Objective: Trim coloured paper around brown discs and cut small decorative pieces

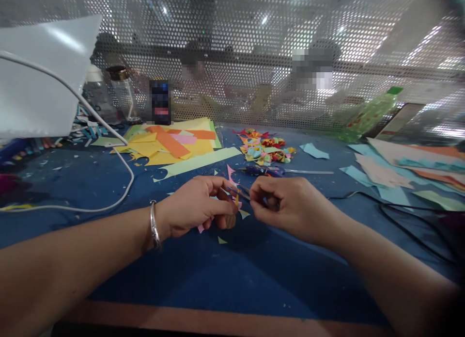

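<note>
My left hand (205, 203), with a silver bracelet at its wrist, is closed in a pinch on a small piece of paper (237, 200) that shows yellow and blue. Facing it, my right hand (281, 201) is closed around what looks like slim metal tweezers (244, 191), whose tip reaches to the paper. The handle is mostly hidden by my fingers. Small paper scraps (222, 240) lie on the blue table under my hands. Just beyond them rests a dark blue glue gun (259, 170) with a clear glue stick (308, 172) sticking out.
Small folded paper pieces (267, 150) are heaped behind the glue gun. Yellow and orange sheets (163, 145) lie back left, coloured sheets (403, 167) right. A white cable (125, 182) loops at left, a black cable (395, 218) at right. A perforated metal screen (232, 36) closes the back.
</note>
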Action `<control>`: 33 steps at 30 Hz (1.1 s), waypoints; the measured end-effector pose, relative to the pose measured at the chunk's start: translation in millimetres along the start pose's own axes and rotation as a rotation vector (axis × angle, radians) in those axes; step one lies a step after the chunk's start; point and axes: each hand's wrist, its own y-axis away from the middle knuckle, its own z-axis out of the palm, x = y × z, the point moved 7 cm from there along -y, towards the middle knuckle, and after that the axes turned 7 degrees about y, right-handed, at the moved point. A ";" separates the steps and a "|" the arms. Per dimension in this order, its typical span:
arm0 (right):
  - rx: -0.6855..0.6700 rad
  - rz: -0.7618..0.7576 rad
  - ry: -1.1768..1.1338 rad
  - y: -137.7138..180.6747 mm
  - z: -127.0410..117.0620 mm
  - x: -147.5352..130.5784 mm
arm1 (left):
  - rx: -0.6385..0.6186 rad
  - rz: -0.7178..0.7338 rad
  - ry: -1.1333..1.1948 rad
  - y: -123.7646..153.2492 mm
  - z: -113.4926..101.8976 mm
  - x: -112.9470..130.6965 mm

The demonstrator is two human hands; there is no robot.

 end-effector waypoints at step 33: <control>0.015 -0.098 -0.005 2.5 3.3 -7.0 | 0.010 0.118 -0.339 3.3 -4.0 13.6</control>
